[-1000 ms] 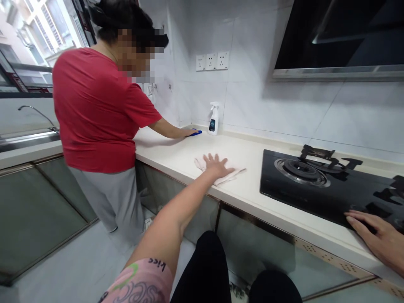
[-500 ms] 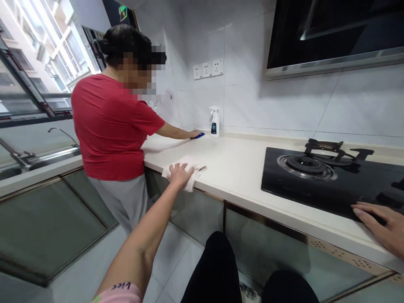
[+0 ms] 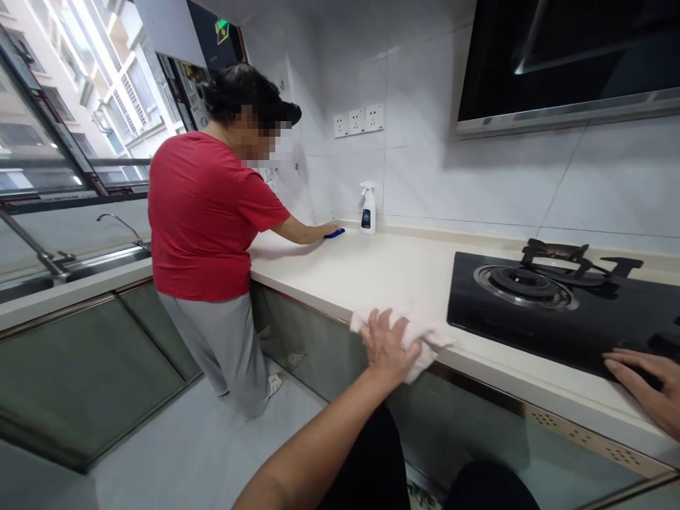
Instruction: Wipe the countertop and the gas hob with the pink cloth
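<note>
**Head view: soft cloth at tabletop edge**

Item: pale pink, limp fabric cloth (image 3: 425,336), light, bunching easily, draped over the cream tabletop (image 3: 382,273) front edge. Left hand (image 3: 390,347) presses it with spread fingers. Right hand (image 3: 645,386) lies flat and empty on the black glass hob (image 3: 557,319). Best held gathered in the palm.

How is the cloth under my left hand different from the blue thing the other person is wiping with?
The cloth is pale, nearly white; the blue thing is bright blue. The cloth lies at the front edge of the counter and partly hangs over it, beside the stove; the blue thing is at the back near the spray bottle. The cloth looks larger and crumpled. Both rest on the counter under a hand: my left hand and the other person's hand.
</note>
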Tool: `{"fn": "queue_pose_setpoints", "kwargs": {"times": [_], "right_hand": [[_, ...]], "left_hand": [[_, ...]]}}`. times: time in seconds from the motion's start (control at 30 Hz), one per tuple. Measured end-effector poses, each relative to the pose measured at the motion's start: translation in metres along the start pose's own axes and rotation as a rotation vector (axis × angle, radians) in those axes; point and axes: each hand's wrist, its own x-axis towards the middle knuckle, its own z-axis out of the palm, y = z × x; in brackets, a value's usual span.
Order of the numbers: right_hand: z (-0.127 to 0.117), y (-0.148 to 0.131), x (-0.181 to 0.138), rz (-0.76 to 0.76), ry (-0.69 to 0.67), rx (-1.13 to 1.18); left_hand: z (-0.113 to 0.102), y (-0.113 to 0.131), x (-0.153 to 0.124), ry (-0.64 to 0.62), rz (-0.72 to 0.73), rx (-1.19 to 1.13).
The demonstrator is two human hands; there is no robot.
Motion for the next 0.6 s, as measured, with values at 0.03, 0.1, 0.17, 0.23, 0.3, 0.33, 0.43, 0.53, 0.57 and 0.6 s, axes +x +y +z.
{"fn": "queue_pose_setpoints", "kwargs": {"times": [0.03,0.1,0.17,0.23,0.3,0.33,0.43,0.53,0.57,0.6], "right_hand": [[0.001,0.003,0.001,0.002,-0.002,0.003],[0.003,0.011,0.003,-0.014,-0.004,0.018],[0.004,0.023,0.007,-0.041,-0.013,0.031],[0.006,0.036,0.009,-0.057,-0.031,0.027],[0.006,0.043,0.01,-0.059,-0.037,0.019],[0.005,0.042,0.009,-0.057,-0.028,0.01],[0.005,0.009,0.0,-0.071,0.017,-0.087],[0.016,-0.052,-0.014,-0.214,-0.013,-0.178],[0.022,-0.072,-0.018,-0.274,-0.024,-0.192],[0.029,-0.087,-0.021,-0.318,-0.021,-0.203]], "left_hand": [[0.005,0.008,-0.006,-0.014,0.044,-0.021],[0.012,0.015,-0.013,-0.032,0.12,-0.057],[0.011,0.009,-0.013,-0.04,0.18,-0.083],[0.005,-0.009,-0.008,-0.041,0.191,-0.084],[-0.006,-0.035,0.002,-0.026,0.123,-0.048],[-0.012,-0.049,0.008,-0.018,0.075,-0.019],[-0.035,-0.087,0.031,-0.027,-0.025,0.074],[-0.057,-0.112,0.059,-0.135,-0.05,0.124],[-0.064,-0.117,0.07,-0.198,-0.062,0.125],[-0.069,-0.12,0.081,-0.27,-0.076,0.122]]}}
